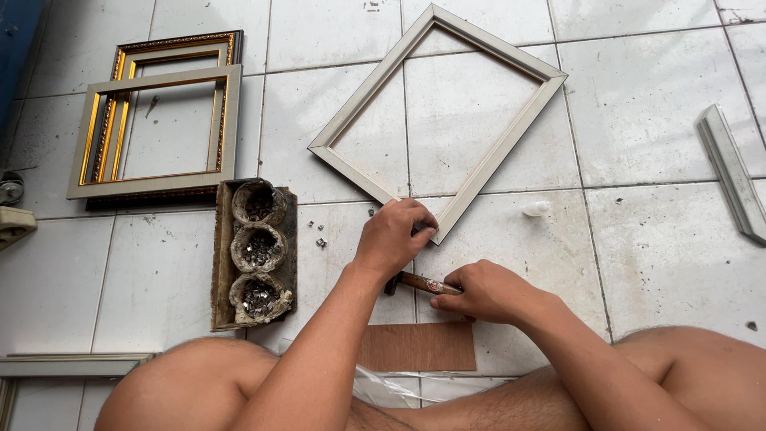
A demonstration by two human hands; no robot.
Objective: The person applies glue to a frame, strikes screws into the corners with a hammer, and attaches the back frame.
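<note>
A silver rectangular picture frame (495, 156) lies flat on the white tiled floor (654, 239), turned like a diamond. My left hand (392, 237) pinches its nearest corner with the fingers closed on the moulding. My right hand (481, 292) lies on the floor just below, closed around the wooden handle of a small hammer (421, 282); the hammer's head is mostly hidden behind my left wrist. A flat brown board (419, 346) rests on the floor under my forearms.
A worn tray (223, 263) with three bowls of small metal fasteners sits left of my hands. Two stacked gold and silver frames (155, 187) lie at the far left. A loose silver moulding strip (730, 172) lies at the right. My bare knees fill the bottom.
</note>
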